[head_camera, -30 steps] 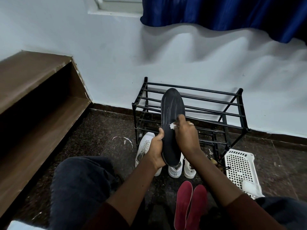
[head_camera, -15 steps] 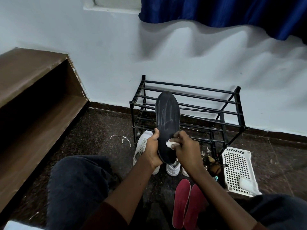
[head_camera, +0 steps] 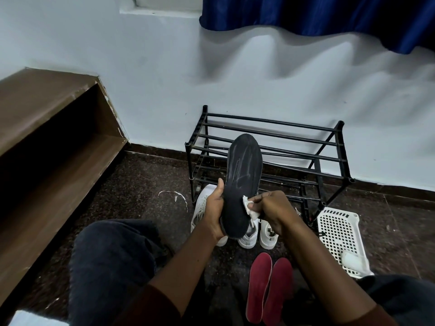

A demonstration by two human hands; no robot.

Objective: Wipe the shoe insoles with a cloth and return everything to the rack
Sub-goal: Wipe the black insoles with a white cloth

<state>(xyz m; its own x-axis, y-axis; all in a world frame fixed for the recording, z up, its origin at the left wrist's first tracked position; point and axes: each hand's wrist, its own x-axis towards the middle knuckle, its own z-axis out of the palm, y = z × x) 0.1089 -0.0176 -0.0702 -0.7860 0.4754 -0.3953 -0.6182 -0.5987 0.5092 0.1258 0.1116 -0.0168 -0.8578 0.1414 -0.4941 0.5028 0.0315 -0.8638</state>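
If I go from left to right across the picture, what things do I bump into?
Wooden shelf → left hand → black insole → right hand pinching the cloth → white basket.

One head-worn wide-angle camera, facing forward and down.
It looks from the person's head toward the wall (head_camera: pixel 141 90), close over the left hand (head_camera: pixel 213 209) and right hand (head_camera: pixel 274 209) at frame centre; a knee (head_camera: pixel 110 255) fills the lower left, the rack (head_camera: pixel 270 130) stands just beyond the hands, and the curtain (head_camera: pixel 329 12) hangs at the upper right.
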